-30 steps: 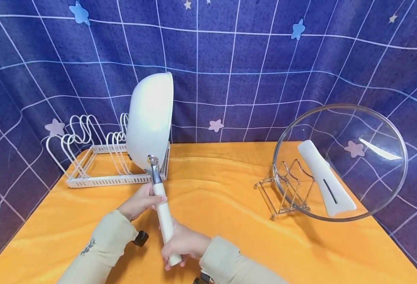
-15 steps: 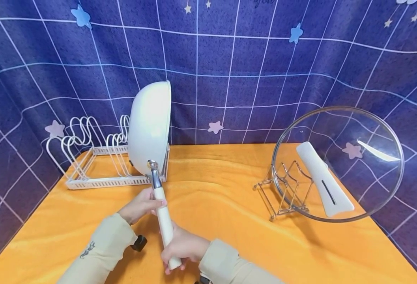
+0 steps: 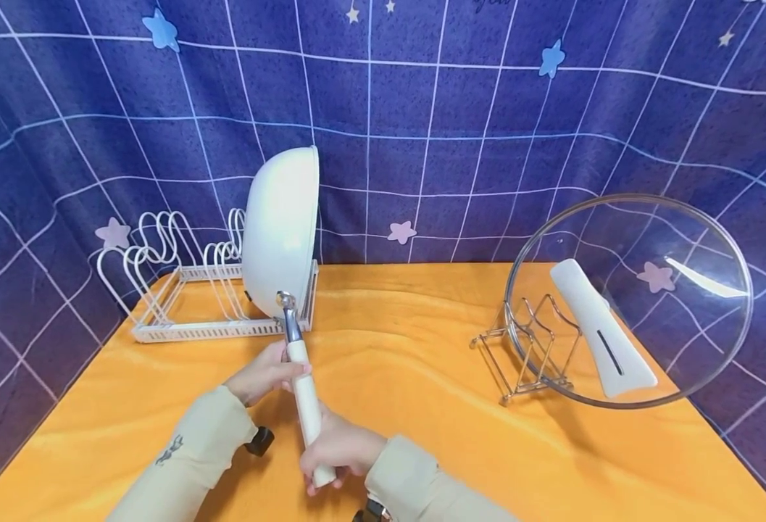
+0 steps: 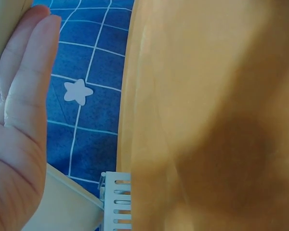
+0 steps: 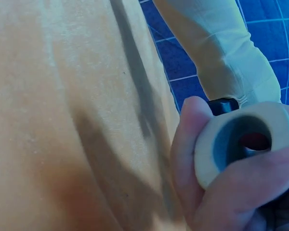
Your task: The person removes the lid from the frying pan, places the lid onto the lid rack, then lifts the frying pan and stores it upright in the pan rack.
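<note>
A white wok (image 3: 280,232) stands on its edge in the right end of a white wire rack (image 3: 209,332), its rounded underside facing left. Its long white handle (image 3: 306,406) with a metal neck slants toward me. Just below that neck, my left hand (image 3: 267,373) holds the handle, thumb across the front. My right hand (image 3: 343,446) grips the handle near its end. The left wrist view has the left hand's fingers (image 4: 31,67) lying fairly straight along the handle. In the right wrist view, fingers curl around the handle's hollow end (image 5: 209,154).
On the right, a large glass lid (image 3: 689,326) with a white handle (image 3: 601,330) leans in a small metal wire stand (image 3: 526,355). An orange cloth (image 3: 415,362) covers the table. Behind it hangs a blue gridded curtain (image 3: 415,101) with stars.
The wok has sunk slightly lower in the rack since one second ago, and both hands have kept their hold on the handle. The head view has shifted a little.
</note>
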A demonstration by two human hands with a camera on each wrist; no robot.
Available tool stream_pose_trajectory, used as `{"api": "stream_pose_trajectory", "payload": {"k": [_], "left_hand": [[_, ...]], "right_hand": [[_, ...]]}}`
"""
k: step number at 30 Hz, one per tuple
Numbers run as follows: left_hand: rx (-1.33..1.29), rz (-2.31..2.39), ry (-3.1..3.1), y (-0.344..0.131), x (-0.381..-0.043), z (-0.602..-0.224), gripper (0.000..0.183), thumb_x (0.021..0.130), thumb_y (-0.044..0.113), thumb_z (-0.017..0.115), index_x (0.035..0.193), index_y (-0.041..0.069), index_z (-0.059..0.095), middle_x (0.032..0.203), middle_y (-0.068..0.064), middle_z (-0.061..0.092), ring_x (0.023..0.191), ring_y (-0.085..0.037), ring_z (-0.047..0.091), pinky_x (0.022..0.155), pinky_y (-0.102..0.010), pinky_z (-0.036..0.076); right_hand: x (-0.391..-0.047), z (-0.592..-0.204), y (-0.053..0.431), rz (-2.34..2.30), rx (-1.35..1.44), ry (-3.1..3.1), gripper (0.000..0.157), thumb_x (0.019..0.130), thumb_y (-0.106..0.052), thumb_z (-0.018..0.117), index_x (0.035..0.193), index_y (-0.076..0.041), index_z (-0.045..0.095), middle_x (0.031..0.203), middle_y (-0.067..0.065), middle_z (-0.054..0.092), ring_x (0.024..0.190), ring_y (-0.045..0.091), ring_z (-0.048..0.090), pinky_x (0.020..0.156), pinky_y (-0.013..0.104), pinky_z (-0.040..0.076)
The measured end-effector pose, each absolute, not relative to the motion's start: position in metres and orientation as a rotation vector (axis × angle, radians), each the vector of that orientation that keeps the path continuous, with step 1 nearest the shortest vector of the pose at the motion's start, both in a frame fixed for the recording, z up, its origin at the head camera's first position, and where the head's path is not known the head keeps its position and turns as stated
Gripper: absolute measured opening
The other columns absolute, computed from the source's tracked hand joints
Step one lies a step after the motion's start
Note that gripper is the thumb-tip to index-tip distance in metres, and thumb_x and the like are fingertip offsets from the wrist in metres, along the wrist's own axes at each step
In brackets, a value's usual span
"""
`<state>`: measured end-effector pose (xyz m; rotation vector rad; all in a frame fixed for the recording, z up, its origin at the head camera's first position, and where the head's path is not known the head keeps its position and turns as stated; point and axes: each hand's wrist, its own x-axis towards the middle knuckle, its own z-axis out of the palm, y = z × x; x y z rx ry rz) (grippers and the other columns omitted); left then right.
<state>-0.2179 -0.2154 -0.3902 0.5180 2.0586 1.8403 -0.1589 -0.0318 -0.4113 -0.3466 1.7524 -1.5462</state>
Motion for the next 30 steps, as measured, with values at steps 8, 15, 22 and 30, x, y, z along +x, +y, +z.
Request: {"api": "stream_pose_trajectory", "payload": {"k": [8, 15, 22, 30], "left_hand": [[0.473, 1.839, 2.039, -0.217, -0.221, -0.388, 0.012, 0.091, 0.003, 0.054, 0.100, 0.003, 0.047, 0.080, 0.003, 0.062, 0.074, -0.008, 0.064, 0.066, -0.026, 0.056], [0.480, 1.848, 2.008, -0.216, -0.224, -0.390, 0.011, 0.091, 0.003, 0.053, 0.099, 0.004, 0.046, 0.080, 0.003, 0.062, 0.074, -0.009, 0.064, 0.066, -0.026, 0.056], [0.458, 1.849, 2.010, -0.218, -0.227, -0.393, 0.014, 0.090, 0.003, 0.054, 0.101, 0.003, 0.045, 0.081, 0.001, 0.060, 0.074, -0.010, 0.064, 0.066, -0.027, 0.056], [0.436, 1.849, 2.017, -0.222, -0.229, -0.397, 0.019, 0.089, 0.002, 0.055, 0.104, 0.000, 0.044, 0.080, 0.000, 0.060, 0.071, -0.009, 0.063, 0.063, -0.024, 0.055]], "right_hand": [[-0.163, -0.411, -0.034, -1.545, -0.339, 1.744, 0.088, 0.064, 0.012, 0.058, 0.140, -0.019, 0.027, 0.055, 0.011, 0.058, 0.043, 0.018, 0.057, 0.032, 0.019, 0.033], [-0.164, -0.411, -0.034, -1.541, -0.319, 1.757, 0.083, 0.063, 0.013, 0.058, 0.134, -0.020, 0.030, 0.055, 0.011, 0.057, 0.043, 0.017, 0.056, 0.032, 0.019, 0.033], [-0.166, -0.417, -0.038, -1.560, -0.305, 1.757, 0.090, 0.062, 0.013, 0.057, 0.138, -0.023, 0.028, 0.056, 0.011, 0.057, 0.043, 0.017, 0.057, 0.032, 0.018, 0.033], [-0.165, -0.425, -0.045, -1.575, -0.285, 1.811, 0.080, 0.061, 0.013, 0.056, 0.132, -0.017, 0.032, 0.054, 0.009, 0.056, 0.041, 0.015, 0.055, 0.031, 0.018, 0.032]]}}
